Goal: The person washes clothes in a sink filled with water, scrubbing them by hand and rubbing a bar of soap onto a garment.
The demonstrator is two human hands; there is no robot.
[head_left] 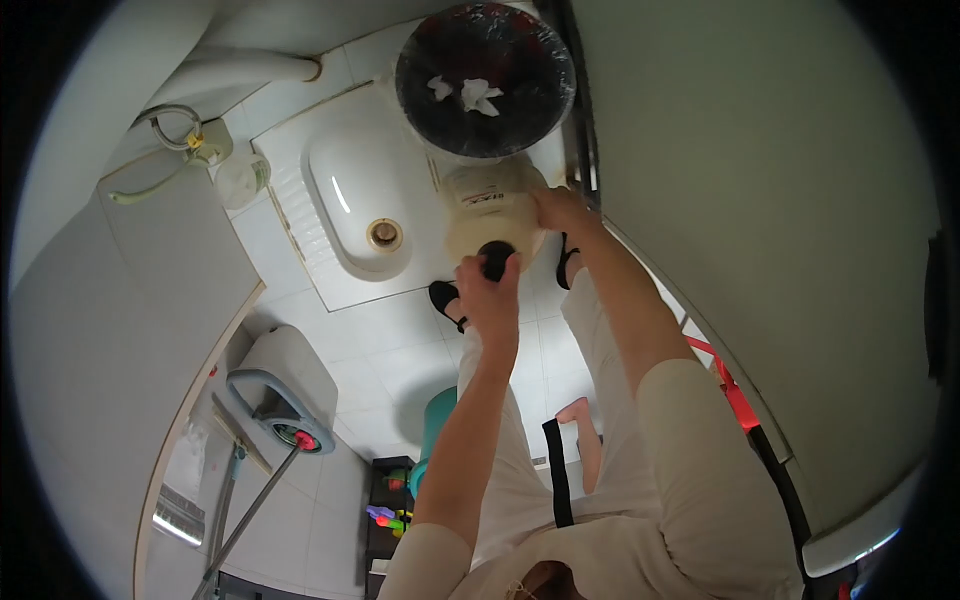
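A big cream-coloured plastic jug (475,220) with printed lettering and a black cap (497,260) is in front of me, beside the squat toilet. My left hand (490,292) is closed, its fingers around the black cap. On the jug's right side, my right hand (563,212) grips near the edge; its fingers are partly hidden behind the jug. Just beyond the jug stands a bin lined with a black bag (490,55), with crumpled white tissue (481,97) inside.
The white squat toilet (350,170) is set in the tiled floor on the left. A grey-white mop bucket (290,375) with a mop pole stands at lower left. A translucent container (240,180) sits by the far-left wall. A grey-green panel (760,220) runs along my right.
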